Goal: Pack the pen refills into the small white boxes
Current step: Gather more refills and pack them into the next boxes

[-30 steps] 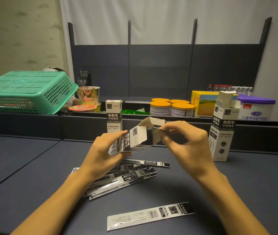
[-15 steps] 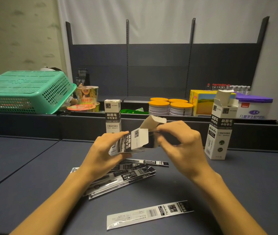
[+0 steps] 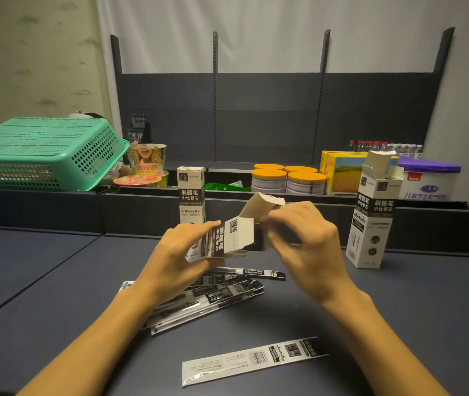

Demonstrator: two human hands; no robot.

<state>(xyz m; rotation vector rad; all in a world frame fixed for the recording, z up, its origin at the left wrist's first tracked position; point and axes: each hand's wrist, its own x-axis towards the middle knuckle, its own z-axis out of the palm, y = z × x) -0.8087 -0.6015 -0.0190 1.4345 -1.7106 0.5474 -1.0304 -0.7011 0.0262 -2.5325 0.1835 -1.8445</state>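
My left hand [image 3: 179,252] grips a small white box [image 3: 233,235] lying on its side above the table, its open end facing right and its top flap [image 3: 259,205] raised. My right hand [image 3: 304,241] has its fingers curled at the box's open end, pinching a flap there. Below the hands lies a pile of packaged pen refills [image 3: 219,295]. A single refill packet [image 3: 253,360] lies nearer to me. A shut white box [image 3: 191,195] stands upright behind my left hand. Another white box [image 3: 373,221] stands at the right with its top open.
A green basket [image 3: 41,155] lies upside down on the ledge at the left. Noodle cups [image 3: 146,164], orange-lidded cans [image 3: 287,178], a yellow carton [image 3: 342,172] and a purple-lidded tub [image 3: 430,181] line the ledge behind. The dark table [image 3: 41,281] spreads out to the left.
My right hand has moved closer to the box's open end and its fingers have curled in on the flap. The left hand keeps hold of the box.
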